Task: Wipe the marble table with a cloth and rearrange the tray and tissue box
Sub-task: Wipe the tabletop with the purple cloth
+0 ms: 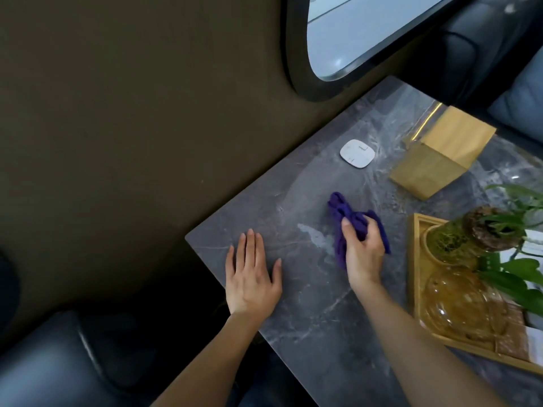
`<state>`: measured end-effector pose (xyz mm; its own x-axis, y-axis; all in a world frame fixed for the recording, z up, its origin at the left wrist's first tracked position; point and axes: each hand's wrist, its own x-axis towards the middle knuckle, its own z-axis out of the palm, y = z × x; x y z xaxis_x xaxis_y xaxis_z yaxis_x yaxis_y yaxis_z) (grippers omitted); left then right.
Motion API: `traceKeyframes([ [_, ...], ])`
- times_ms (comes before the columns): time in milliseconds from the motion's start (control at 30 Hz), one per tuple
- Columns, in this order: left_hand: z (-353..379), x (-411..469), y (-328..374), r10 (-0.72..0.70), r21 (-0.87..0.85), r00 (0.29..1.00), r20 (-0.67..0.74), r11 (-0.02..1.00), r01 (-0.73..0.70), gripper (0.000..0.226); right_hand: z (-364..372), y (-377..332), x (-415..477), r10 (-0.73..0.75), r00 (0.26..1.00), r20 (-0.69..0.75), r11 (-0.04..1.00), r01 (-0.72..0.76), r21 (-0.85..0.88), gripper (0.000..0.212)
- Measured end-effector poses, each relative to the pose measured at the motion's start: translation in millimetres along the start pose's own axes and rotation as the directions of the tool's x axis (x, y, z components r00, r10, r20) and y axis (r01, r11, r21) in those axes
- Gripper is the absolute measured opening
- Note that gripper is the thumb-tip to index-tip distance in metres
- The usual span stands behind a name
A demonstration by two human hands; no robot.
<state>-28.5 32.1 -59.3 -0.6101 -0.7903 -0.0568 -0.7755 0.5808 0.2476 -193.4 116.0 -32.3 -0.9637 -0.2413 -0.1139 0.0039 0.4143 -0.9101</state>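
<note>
A grey marble table runs along a dark wall. My right hand grips a bunched purple cloth and presses it on the table's middle. A wet smear lies just left of the cloth. My left hand rests flat on the marble near the table's left corner, fingers spread, holding nothing. A wooden tissue box stands at the far right side. A wooden tray sits to the right of my right hand, holding a potted plant and a glass dish.
A small white square device lies on the table near the wall, left of the tissue box. An oval window sits in the wall above. Dark leather seats flank the table at lower left and upper right.
</note>
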Motion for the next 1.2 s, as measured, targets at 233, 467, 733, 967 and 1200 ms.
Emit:
traceKeyframes([
  [233, -11, 5, -6, -0.094, -0.466, 0.995, -0.022, 0.882, 0.073, 0.044, 16, -4, -24, -0.439, 0.832, 0.340, 0.839, 0.514, -0.176, 0.032],
  [467, -29, 55, -47, 0.060, -0.168, 0.997, 0.049, 0.985, -0.051, 0.056, 12, 11, -76, -0.509, 0.606, 0.611, 0.658, 0.732, -0.179, 0.042],
  [733, -17, 71, -69, 0.187, 0.090, 0.975, 0.117, 0.976, -0.197, 0.065, 1, -8, -79, -0.235, 0.714, 0.659, 0.947, 0.320, -0.009, 0.039],
  [967, -16, 70, -69, 0.193, 0.085, 0.976, 0.102, 0.976, -0.202, 0.063, -42, -38, 30, -0.287, 0.824, 0.488, 0.911, 0.393, -0.128, 0.057],
  [1200, -16, 69, -70, 0.191, 0.074, 0.978, 0.080, 0.978, -0.197, 0.065, -48, 15, 73, -0.084, 0.819, 0.567, 0.519, 0.522, -0.677, 0.078],
])
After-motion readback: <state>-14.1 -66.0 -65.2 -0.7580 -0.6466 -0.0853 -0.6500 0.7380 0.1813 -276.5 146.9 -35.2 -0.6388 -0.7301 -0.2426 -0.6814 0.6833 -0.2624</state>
